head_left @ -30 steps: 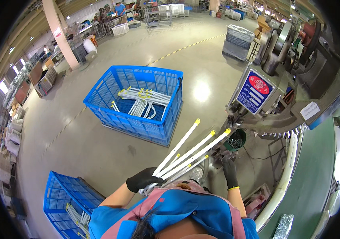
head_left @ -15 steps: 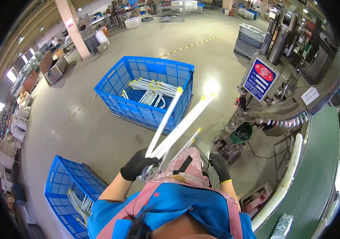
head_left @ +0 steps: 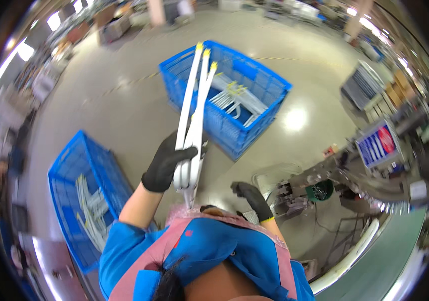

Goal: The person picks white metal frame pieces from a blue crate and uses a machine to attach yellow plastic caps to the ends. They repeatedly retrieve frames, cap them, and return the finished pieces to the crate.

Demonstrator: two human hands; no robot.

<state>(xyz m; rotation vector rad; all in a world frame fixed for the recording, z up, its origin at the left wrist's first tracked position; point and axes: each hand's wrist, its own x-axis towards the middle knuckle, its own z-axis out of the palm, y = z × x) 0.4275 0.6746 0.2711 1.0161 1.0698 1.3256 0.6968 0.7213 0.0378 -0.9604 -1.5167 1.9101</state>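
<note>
My left hand [head_left: 164,165], in a black glove, is wrapped round several white bent metal tubes [head_left: 189,103]. They stand nearly upright before me, yellow caps at their top ends and rounded bends below my grip. Beyond them is a blue mesh crate [head_left: 234,138] with more white, yellow-tipped tube pieces [head_left: 249,100] inside. My right hand [head_left: 251,198], also black-gloved, hangs near the pink apron [head_left: 179,213]. Its fingers are loosely bent and somewhat blurred, with nothing visible in them.
A second blue crate [head_left: 116,173] holding white tubes [head_left: 91,210] stands at my left. To the right are a dark metal machine [head_left: 342,170], a green bin [head_left: 320,190] and a green-topped surface [head_left: 385,256]. A grey stack of crates [head_left: 362,85] stands farther off.
The view has turned left, so the crates and machine sit farther right or lower. My left hand has raised the tubes more upright. My right hand has moved slightly forward and left.
</note>
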